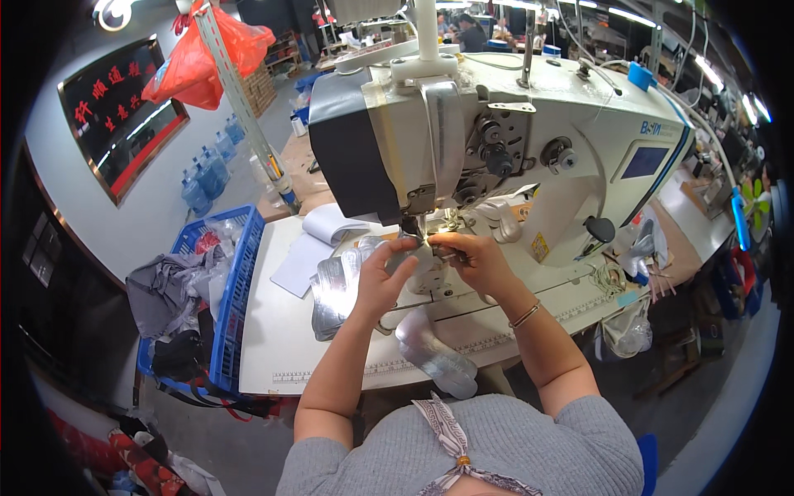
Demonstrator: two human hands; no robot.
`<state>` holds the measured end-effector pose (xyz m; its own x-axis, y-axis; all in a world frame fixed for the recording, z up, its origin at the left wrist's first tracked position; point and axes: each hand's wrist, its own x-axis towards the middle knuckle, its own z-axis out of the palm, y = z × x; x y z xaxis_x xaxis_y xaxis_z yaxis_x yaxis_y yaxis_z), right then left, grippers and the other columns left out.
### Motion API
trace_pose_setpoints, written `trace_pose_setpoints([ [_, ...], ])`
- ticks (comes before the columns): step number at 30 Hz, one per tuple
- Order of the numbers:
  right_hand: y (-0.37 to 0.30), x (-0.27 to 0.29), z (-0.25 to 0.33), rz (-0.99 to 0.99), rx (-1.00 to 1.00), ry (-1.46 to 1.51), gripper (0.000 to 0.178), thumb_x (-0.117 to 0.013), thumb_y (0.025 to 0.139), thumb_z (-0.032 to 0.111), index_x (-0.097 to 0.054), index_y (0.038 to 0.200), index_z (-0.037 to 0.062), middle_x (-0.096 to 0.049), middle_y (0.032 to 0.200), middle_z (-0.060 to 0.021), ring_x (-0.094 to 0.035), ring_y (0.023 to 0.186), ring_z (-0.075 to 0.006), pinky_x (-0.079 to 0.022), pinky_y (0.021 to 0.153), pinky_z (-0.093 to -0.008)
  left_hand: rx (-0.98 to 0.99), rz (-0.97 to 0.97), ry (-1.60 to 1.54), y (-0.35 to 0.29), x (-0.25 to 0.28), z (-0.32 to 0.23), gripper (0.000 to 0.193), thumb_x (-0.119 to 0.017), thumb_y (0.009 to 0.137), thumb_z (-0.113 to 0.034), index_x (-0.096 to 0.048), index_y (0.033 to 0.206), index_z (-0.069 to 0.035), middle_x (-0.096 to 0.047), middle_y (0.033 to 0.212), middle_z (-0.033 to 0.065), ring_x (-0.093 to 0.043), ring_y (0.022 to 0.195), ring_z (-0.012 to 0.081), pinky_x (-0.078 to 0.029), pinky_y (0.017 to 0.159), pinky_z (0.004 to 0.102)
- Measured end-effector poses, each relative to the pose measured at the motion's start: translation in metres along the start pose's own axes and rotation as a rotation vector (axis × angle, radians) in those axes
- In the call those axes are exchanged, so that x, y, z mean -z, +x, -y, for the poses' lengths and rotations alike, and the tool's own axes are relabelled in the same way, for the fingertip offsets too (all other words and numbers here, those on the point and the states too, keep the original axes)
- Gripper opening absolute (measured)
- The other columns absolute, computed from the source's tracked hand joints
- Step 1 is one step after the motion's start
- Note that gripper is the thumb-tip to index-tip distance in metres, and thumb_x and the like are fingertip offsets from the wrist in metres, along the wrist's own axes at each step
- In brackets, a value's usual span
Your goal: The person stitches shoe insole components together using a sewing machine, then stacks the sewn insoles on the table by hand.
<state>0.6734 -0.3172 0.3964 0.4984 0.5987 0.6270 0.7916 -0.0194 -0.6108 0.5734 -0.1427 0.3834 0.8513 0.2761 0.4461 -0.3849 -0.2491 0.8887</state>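
A white industrial sewing machine (571,116) with a dark grey head cover stands before me. Under its needle, in the lamp's glare, sits a small silver piece (423,263). My left hand (383,279) holds the piece's left side, thumb and fingers closed around it. From the right, my right hand (478,263) pinches it close to the presser foot, partly hiding it. Another curved silver piece (434,355) hangs over the table's front edge below my hands. Beside my left wrist lies a stack of shiny silver pieces (329,302).
An open notepad (302,260) lies on the white sewing table (265,331). A blue crate (240,306) with grey cloth and plastic bags stands left of it. More silver pieces (502,219) lie behind the needle. A thread tangle (608,279) is at the right.
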Motion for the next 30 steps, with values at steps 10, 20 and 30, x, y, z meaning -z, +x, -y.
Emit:
trace_pose_setpoints([
  [10,0.000,-0.002,0.002,-0.070,0.032,-0.038,0.024,-0.062,0.085,0.010,-0.065,0.107,0.0184,-0.065,0.078,-0.0097,-0.061,0.063,-0.0234,-0.048,0.058,-0.0324,0.048,-0.145,-0.094,0.027,-0.006,0.019,0.022,-0.062,0.087,-0.010,-0.058,0.105,0.002,-0.062,0.092,0.0045,-0.058,0.076,0.0078,-0.049,0.065,0.0216],
  [20,-0.011,-0.007,-0.003,-0.125,0.079,0.068,0.026,-0.060,0.084,0.005,-0.064,0.109,0.0127,-0.064,0.076,-0.0098,-0.061,0.063,-0.0215,-0.048,0.058,-0.0299,0.184,-0.199,-0.410,0.030,-0.005,0.013,0.028,-0.057,0.088,-0.006,-0.050,0.114,0.001,-0.060,0.096,0.0054,-0.062,0.080,0.0125,-0.052,0.072,0.0266],
  [30,-0.055,-0.021,-0.018,-0.028,-0.409,0.258,0.019,-0.059,0.091,0.018,-0.064,0.103,0.0053,-0.053,0.066,0.0024,-0.052,0.065,-0.0034,-0.044,0.059,-0.0232,0.505,-0.149,-0.810,0.026,0.016,0.018,0.014,-0.061,0.084,0.000,-0.057,0.096,-0.005,-0.060,0.096,0.0060,-0.060,0.095,0.0192,-0.050,0.085,0.0344],
])
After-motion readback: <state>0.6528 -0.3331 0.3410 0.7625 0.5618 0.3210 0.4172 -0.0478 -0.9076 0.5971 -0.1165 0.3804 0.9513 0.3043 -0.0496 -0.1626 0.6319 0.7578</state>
